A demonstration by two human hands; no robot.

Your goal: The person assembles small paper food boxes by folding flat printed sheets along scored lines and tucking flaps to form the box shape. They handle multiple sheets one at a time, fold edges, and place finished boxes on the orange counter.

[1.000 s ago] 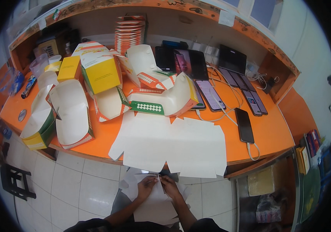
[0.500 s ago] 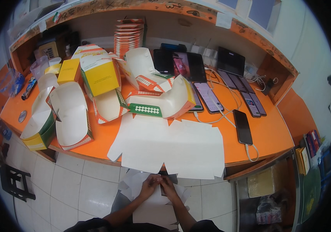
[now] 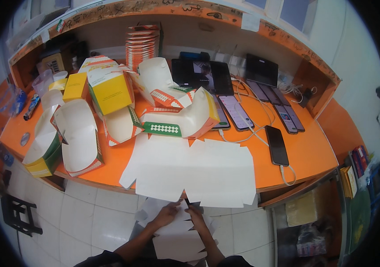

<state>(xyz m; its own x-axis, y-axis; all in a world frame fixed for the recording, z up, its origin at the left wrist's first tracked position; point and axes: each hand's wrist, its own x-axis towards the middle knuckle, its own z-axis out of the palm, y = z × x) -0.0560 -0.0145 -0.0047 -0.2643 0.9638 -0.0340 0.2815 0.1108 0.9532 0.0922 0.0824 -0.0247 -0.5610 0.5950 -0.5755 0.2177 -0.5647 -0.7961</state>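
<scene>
A flat white cardboard box blank [image 3: 176,229] lies low in front of me, below the table's front edge. My left hand [image 3: 167,214] is closed over its upper part, with the fingertips pointing up and right. Beside it, across a narrow dark gap, my right hand [image 3: 195,216] has its fingers bent in at the sheet. Whether anything small sits between the right fingertips is too fine to see. Just above both hands, a larger white box blank [image 3: 194,171] rests on the table and overhangs its front edge.
On the orange table [image 3: 308,162], several folded food boxes [image 3: 80,138] crowd the left. A stack of flat boxes [image 3: 141,46] stands behind. Phones [image 3: 277,144], a tablet [image 3: 221,75] and white cables [image 3: 257,129] occupy the right. A black stool [image 3: 20,216] stands at left; an open shelf [image 3: 305,209] at right.
My hands have moved apart from touching at the fingertips, the left slightly leftward and the right slightly rightward. A dark gap now shows between them. The view has shifted a little.
</scene>
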